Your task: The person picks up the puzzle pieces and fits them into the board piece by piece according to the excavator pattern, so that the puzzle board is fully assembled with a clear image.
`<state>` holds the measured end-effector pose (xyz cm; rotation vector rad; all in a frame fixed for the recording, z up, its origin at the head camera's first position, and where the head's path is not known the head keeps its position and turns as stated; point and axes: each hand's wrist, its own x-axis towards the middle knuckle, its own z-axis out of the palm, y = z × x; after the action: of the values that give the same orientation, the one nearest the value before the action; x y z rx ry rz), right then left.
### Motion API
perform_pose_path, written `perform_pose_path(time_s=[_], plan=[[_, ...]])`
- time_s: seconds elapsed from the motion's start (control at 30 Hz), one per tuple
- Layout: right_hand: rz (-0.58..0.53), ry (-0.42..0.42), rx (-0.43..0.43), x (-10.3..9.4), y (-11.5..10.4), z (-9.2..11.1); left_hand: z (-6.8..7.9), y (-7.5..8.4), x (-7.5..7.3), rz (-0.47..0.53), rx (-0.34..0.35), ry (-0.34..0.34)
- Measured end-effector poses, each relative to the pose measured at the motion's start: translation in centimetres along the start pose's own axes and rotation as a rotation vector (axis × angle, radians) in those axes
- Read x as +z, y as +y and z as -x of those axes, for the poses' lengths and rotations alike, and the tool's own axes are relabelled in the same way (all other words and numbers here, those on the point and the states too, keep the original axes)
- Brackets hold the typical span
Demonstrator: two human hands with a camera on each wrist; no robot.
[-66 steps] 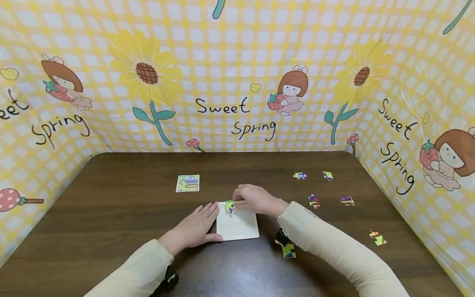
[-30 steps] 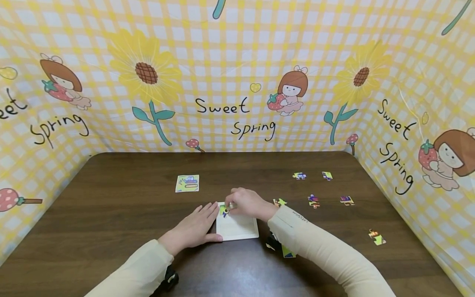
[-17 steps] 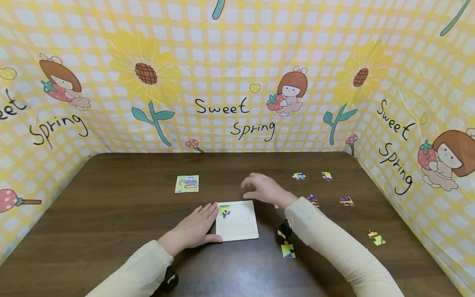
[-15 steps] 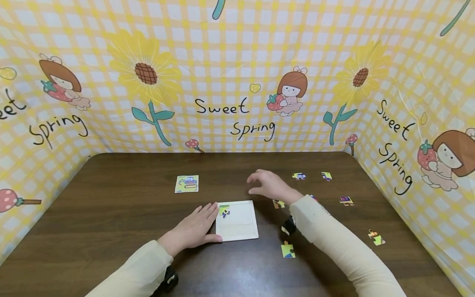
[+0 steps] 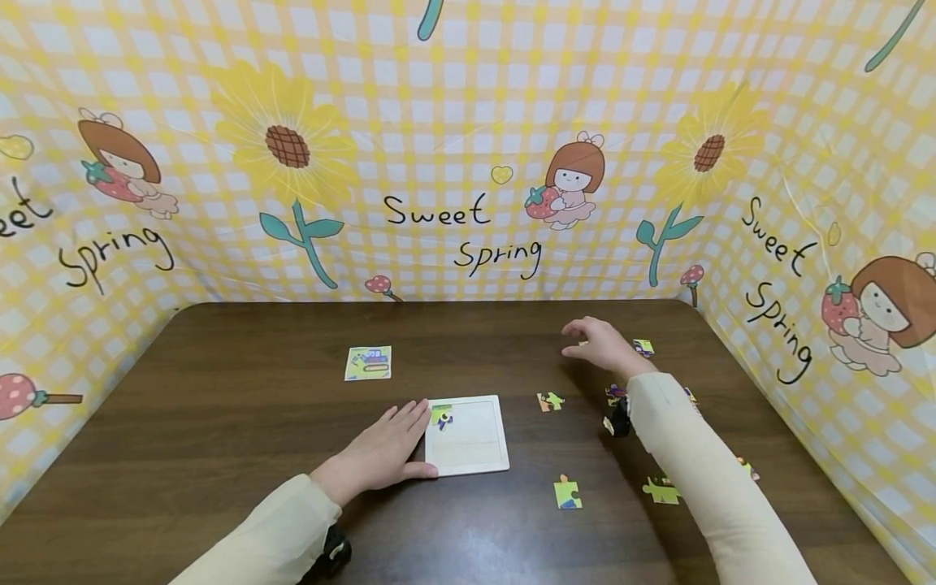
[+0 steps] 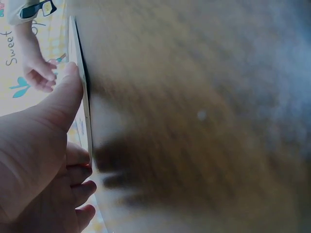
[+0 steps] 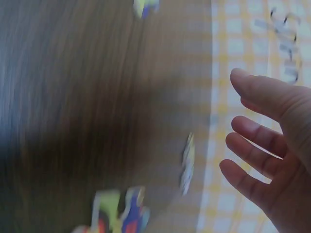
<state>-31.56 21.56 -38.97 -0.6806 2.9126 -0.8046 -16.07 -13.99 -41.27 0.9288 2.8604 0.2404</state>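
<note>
My left hand (image 5: 376, 451) lies with straight fingers against the left edge of a white square puzzle tray (image 5: 471, 455), its thumb at the near corner. One jigsaw piece (image 5: 442, 415), green with a dark blue and white print, sits in the tray's upper left corner. My right hand (image 5: 603, 348) is over the table's back right part, thumb and fingers apart and holding nothing. It covers most of a jigsaw piece there; another piece (image 5: 643, 347) lies just to its right. In the right wrist view the fingers of the right hand (image 7: 272, 141) are spread above the table.
A picture card (image 5: 369, 363) of a blue excavator lies behind the tray to the left. Loose jigsaw pieces lie right of the tray, including a green-orange one (image 5: 551, 402), a green-blue one (image 5: 566, 493) and a green one (image 5: 661, 490). A checkered cloth (image 5: 439, 162) walls the table.
The right hand set the jigsaw piece in the tray's upper left corner, let go, and moved right and back towards the loose pieces. The left hand has stayed at the tray.
</note>
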Motion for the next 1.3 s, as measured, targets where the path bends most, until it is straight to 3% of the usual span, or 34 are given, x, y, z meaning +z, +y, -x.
perform_pose_path(time_s=[0.27,0.5,1.1,1.3], plan=[[0.023,-0.023,0.112,-0.9,3.4,0.8,0.0,0.0,0.2,0.009,-0.005,-0.009],[0.069,-0.061,0.159,-1.1,4.6,0.7,0.0,0.0,0.2,0.009,0.002,-0.002],[0.111,-0.047,0.176,-1.4,4.3,1.1,-0.1,0.0,0.2,0.019,-0.013,-0.013],[0.126,-0.006,0.130,-1.7,3.4,0.7,-0.1,-0.1,0.2,0.024,-0.006,-0.013]])
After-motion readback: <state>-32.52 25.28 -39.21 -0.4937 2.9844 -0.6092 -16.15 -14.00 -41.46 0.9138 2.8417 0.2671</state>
